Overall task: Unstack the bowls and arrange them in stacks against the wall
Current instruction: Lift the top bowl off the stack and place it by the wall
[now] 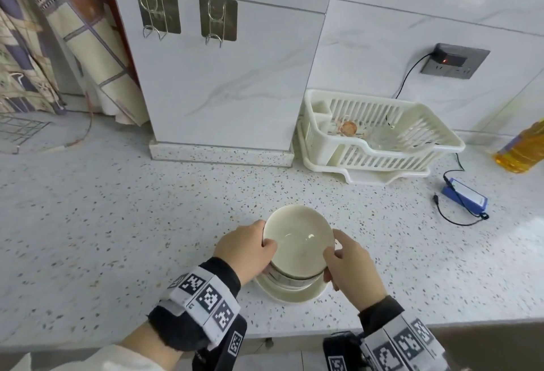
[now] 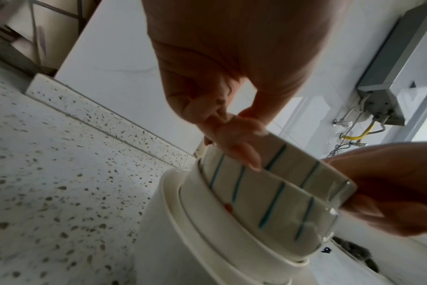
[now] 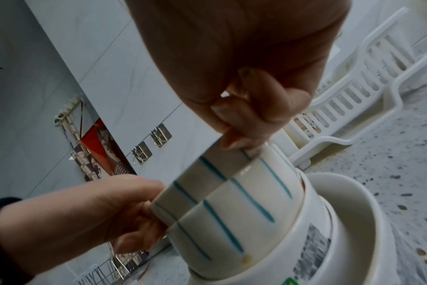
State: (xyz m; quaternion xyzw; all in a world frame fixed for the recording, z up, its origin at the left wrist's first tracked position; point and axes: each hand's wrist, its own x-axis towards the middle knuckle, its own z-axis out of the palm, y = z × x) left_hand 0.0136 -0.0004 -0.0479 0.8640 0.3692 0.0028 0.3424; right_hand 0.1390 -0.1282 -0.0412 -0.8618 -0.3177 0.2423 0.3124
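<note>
A stack of nested bowls stands near the counter's front edge. The top bowl (image 1: 298, 238) is cream inside, with teal stripes outside (image 2: 293, 164) (image 3: 200, 179). It nests in a second striped bowl (image 3: 232, 217). Below them come a white bowl with grey print (image 3: 312, 246) and a wide bottom bowl (image 1: 294, 294). My left hand (image 1: 266, 253) grips the top bowl's left rim, thumb inside, and my right hand (image 1: 331, 264) grips its right rim the same way. My left fingers (image 2: 239, 146) and my right fingers (image 3: 244, 123) pinch the rim.
A white tiled column (image 1: 229, 76) juts from the wall behind the stack. A cream dish rack (image 1: 379, 135) stands at the back right. A blue device with a black cable (image 1: 465, 197) and an oil bottle (image 1: 524, 149) lie further right. A wire rack (image 1: 17, 132) sits far left.
</note>
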